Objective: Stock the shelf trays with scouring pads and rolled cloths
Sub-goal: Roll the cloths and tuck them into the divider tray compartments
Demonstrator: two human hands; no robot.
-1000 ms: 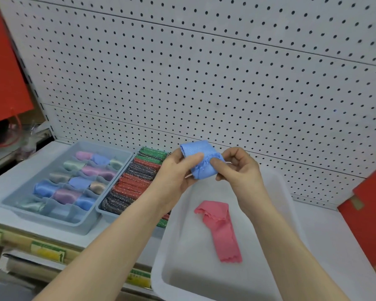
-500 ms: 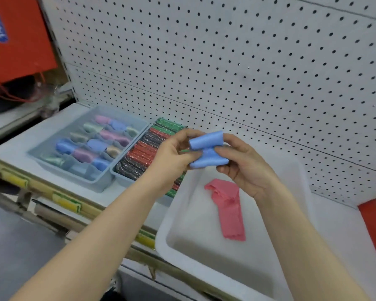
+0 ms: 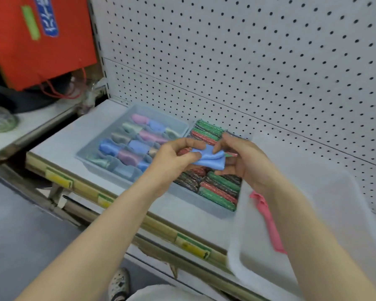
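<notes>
Two hands, one job: left hand [image 3: 174, 158] and right hand [image 3: 244, 162] both pinched the blue cloth [image 3: 212, 160], scouring pads [image 3: 219, 189] just under the grip, pink cloth [image 3: 267, 218] lower right.

Left hand [image 3: 174, 156], right hand [image 3: 243, 161], fingers curled.

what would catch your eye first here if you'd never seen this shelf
At centre, the left hand and right hand pinch a blue cloth over the scouring pads. Left of the pads sits a tray of pastel rolled cloths. At right, a pink cloth lies in a white bin.
</notes>
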